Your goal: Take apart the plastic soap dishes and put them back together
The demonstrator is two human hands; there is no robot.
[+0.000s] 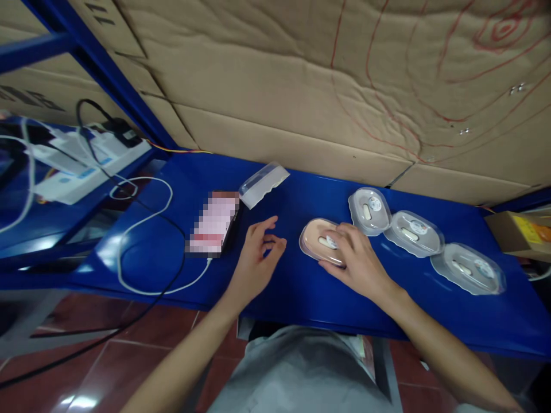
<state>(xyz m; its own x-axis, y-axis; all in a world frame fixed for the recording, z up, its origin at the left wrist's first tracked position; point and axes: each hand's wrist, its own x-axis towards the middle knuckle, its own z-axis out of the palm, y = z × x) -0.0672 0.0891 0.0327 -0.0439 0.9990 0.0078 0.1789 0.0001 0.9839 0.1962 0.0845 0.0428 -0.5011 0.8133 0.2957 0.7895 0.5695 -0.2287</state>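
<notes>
1. Progress seems partial: three clear packs [415, 241] line the bench's [297, 298] right side, while your tan oval pack [315, 236] sits mid-bench, left of them; what remains, you can't tell.
2. Your right hand [357, 255], partly curled, holds its right end; your left hand [260, 255], half open, looks empty.
3. Your packs are glossy, rounded plastic; the far cover [264, 186] looks wavy-edged.

A brown cardboard wall [258, 74] with red curved lines [505, 28] stands behind a glossy blue desk [293, 298]. Blue metal bars [103, 74] frame the left side. Below, the floor [124, 367] has dark red tiles with pale joints, and white light glints off them.
</notes>
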